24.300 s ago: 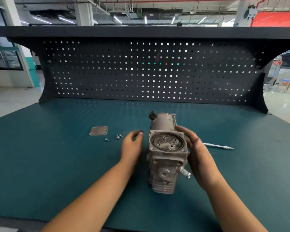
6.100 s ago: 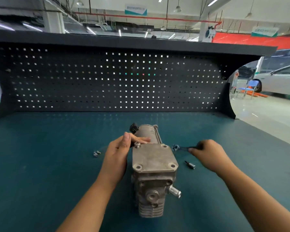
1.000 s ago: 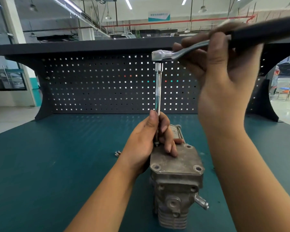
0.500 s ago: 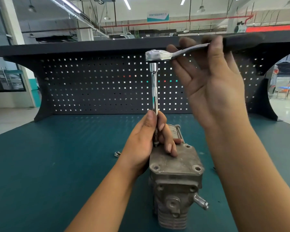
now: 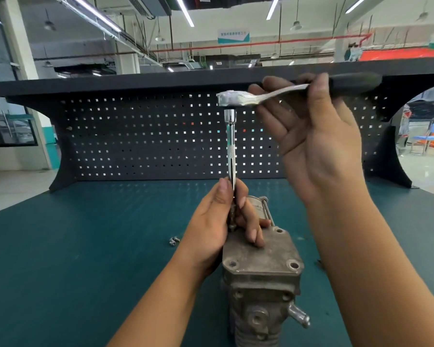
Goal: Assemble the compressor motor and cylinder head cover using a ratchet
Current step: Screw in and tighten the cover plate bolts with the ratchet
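Note:
The grey compressor body stands on the green bench with the square cylinder head cover lying on top; empty bolt holes show at its near corners. A ratchet with a long extension bar stands upright over the cover's far left corner. My left hand pinches the lower end of the bar and hides the socket and bolt there. My right hand holds the ratchet's dark handle high up, thumb over it and fingers loosely extended.
Two or three loose bolts lie on the green mat left of my left hand. A black pegboard with a shelf on top closes the bench's back. An open workshop floor lies beyond both sides.
The ratchet handle has swung a little between the frames while the bar stays upright on the same corner. My left hand has kept its pinch on the bar.

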A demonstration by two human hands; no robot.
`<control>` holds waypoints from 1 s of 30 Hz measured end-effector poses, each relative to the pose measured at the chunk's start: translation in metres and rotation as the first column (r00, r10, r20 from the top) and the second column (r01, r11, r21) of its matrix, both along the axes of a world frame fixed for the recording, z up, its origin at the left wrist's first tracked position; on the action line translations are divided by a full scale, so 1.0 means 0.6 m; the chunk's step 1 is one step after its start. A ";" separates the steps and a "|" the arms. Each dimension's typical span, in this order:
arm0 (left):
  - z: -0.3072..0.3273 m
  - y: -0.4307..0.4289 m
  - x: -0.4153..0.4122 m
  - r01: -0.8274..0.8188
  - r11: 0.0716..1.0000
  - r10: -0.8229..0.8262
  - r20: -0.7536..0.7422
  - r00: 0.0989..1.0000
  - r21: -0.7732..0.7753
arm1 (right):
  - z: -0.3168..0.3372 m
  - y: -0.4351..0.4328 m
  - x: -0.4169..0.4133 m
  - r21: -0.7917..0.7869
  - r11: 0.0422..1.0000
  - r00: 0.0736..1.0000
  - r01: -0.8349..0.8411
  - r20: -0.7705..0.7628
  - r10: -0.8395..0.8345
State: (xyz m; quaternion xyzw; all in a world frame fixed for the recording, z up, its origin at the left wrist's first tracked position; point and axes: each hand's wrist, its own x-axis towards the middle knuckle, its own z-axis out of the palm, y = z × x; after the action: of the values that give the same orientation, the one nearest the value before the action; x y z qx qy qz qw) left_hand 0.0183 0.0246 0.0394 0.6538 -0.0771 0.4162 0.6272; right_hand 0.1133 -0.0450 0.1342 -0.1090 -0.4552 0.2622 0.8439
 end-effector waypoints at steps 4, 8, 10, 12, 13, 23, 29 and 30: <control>-0.002 0.000 0.005 0.015 1.000 -0.016 -0.007 1.000 -0.019 | -0.008 0.005 -0.004 0.128 0.977 0.976 0.168 0.119 -0.184; 0.003 0.000 0.002 -0.004 1.000 0.004 -0.019 1.000 -0.007 | -0.009 -0.003 -0.023 0.494 0.667 0.610 0.557 0.302 -0.733; 0.004 0.001 -0.002 -0.028 1.000 0.028 -0.019 0.999 0.004 | -0.010 -0.005 -0.026 0.570 0.579 0.498 0.583 0.312 -0.809; 0.003 0.002 -0.002 -0.044 0.999 0.044 -0.018 0.999 -0.008 | -0.011 -0.003 -0.022 0.470 0.624 0.560 0.623 0.288 -0.777; 0.002 0.001 -0.001 -0.049 0.999 0.049 -0.015 0.999 -0.018 | -0.012 -0.001 -0.019 0.370 0.705 0.657 0.605 0.268 -0.705; -0.003 0.003 0.001 -0.034 0.998 0.035 0.011 0.999 -0.052 | -0.016 0.010 -0.022 0.200 0.960 0.958 0.197 0.170 -0.232; -0.003 0.004 0.001 -0.059 0.997 0.058 -0.006 0.998 -0.051 | -0.018 0.001 -0.039 0.591 0.611 0.573 0.527 0.284 -0.769; -0.005 0.004 0.001 -0.054 0.997 0.054 0.004 0.999 -0.048 | -0.019 0.002 -0.037 0.529 0.648 0.613 0.548 0.274 -0.741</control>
State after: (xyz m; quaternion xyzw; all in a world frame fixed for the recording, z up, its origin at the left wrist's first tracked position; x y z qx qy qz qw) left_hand 0.0187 0.0273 0.0366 0.6392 -0.0512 0.4365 0.6311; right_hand 0.0911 -0.0439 0.1227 -0.1565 -0.6143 -0.1989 0.7474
